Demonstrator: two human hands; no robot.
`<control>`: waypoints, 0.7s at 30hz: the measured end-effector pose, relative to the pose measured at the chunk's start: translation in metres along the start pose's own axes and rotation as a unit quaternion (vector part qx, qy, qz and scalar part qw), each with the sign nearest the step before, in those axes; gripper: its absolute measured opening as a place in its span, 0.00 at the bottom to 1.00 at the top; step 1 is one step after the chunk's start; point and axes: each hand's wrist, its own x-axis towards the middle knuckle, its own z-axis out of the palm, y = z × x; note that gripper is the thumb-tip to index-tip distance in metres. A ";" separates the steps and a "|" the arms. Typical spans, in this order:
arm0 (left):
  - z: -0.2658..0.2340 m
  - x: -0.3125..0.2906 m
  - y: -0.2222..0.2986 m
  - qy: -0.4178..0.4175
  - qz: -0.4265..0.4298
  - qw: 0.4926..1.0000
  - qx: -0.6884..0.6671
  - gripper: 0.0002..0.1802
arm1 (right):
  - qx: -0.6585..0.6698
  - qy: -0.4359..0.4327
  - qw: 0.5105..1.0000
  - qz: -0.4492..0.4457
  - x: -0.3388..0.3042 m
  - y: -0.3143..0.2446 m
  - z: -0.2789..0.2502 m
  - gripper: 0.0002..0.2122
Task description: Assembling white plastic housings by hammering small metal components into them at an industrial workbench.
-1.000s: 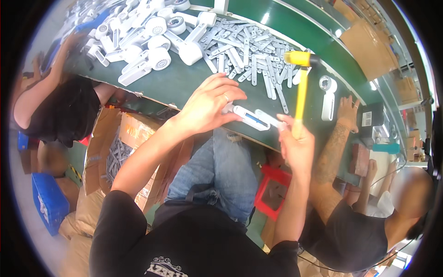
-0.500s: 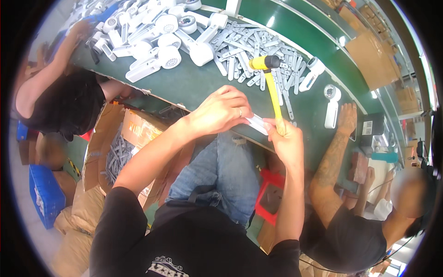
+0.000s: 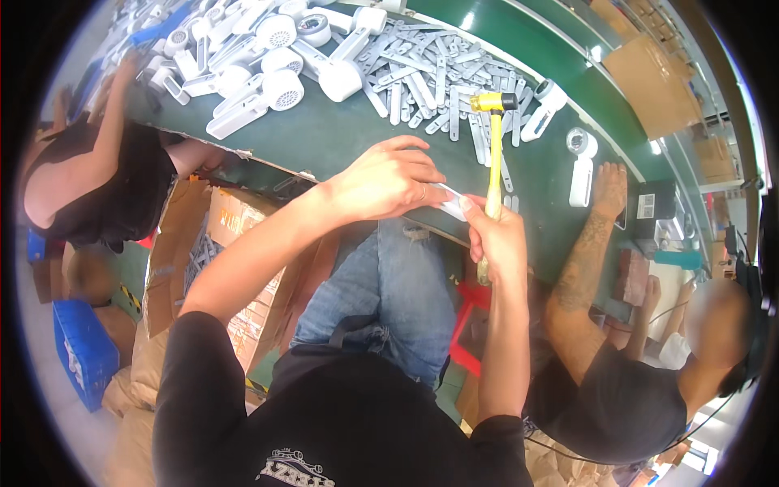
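Note:
Over the near edge of the workbench, my left hand (image 3: pixel 393 180) is closed on one end of a white plastic handle part (image 3: pixel 452 204). The thumb of my right hand (image 3: pixel 498 237) meets its other end. That right hand also grips a mallet (image 3: pixel 495 150) with a yellow shaft and a yellow-and-black head. The mallet stands nearly upright, head toward the far side, its grip end showing below my fingers. Beyond my hands lies a pile of slim grey plastic strips (image 3: pixel 442 71). My fingers partly hide the white part.
White handheld fans (image 3: pixel 276 91) are heaped at the back left of the green bench (image 3: pixel 341 134). Two similar fans, one of them (image 3: pixel 581 166), lie at right, near a co-worker's hand (image 3: pixel 610 191). A cardboard box (image 3: pixel 235 213) of grey strips stands below left; another person sits beyond it.
The mallet has swung more upright, its head shifting right, and its grip end now shows below my right hand. Both hands still hold the white part. The view has shifted slightly.

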 end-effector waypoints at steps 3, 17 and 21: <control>0.003 0.004 -0.001 -0.020 0.026 0.999 0.017 0.12 | -0.039 0.001 0.999 -0.014 -0.016 0.005 -0.005 0.18; 0.000 0.001 -0.002 -0.016 -0.011 0.999 -0.037 0.12 | -0.263 0.057 0.962 -0.039 -0.151 0.045 -0.028 0.25; -0.001 0.006 -0.001 -0.018 -0.013 0.999 -0.032 0.11 | -0.288 0.094 0.943 -0.133 -0.158 0.062 -0.040 0.25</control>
